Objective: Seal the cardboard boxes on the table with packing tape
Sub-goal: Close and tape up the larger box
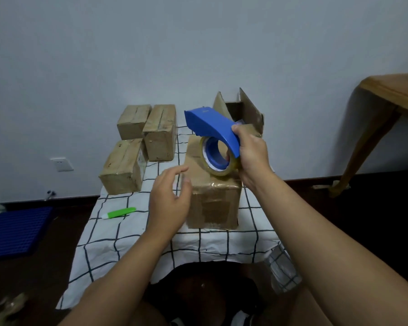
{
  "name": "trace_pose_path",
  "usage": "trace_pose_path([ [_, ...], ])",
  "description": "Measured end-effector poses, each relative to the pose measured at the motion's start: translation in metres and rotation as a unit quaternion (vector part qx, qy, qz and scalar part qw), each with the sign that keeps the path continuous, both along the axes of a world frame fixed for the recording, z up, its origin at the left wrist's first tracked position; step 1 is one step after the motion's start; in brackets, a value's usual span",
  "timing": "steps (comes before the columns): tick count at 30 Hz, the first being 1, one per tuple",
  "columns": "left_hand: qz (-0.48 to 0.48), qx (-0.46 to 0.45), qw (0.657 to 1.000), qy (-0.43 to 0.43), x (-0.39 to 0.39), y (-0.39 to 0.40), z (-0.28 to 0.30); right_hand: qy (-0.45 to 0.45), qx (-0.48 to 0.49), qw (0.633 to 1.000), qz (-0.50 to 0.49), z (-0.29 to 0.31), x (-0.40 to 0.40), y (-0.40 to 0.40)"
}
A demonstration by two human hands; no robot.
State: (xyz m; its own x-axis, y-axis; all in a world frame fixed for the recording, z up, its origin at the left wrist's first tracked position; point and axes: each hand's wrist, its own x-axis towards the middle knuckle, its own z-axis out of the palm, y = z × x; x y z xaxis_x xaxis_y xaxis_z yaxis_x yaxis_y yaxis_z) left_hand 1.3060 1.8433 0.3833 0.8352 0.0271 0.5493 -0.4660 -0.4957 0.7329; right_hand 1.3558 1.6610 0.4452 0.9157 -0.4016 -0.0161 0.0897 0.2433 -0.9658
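Five cardboard boxes sit on the counter, and your landmark is the front box, closed and already taped over its near face. Your right hand holds the blue tape dispenser just above its top, fingers curled around the handle and roll, likely poised to lay a strip. Your left hand hovers at its left edge, fingers relaxed and apart, ready to steady it. Behind it stands an open box; three sealed boxes lie left, a green utility knife nearer you.
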Motion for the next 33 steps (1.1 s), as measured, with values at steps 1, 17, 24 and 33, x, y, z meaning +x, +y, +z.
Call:
trace_pose_path([
  [1, 0.014, -0.039, 0.999, 0.029, 0.002, 0.006, -0.002, -0.005, 0.005, 1.000, 0.009, -0.001, 0.001, 0.007],
  [17, -0.032, -0.101, 0.970, 0.217, 0.009, 0.003, -0.016, -0.018, 0.027, 0.999, 0.018, -0.013, 0.003, 0.018],
  [24, 0.014, 0.012, 0.991, 0.135, 0.013, -0.017, -0.025, -0.015, 0.024, 0.999, 0.019, -0.015, 0.003, 0.017],
  [33, 0.060, 0.100, 0.986, 0.119, 0.015, -0.018, -0.024, -0.019, 0.018, 0.999, 0.023, -0.016, 0.003, 0.017],
])
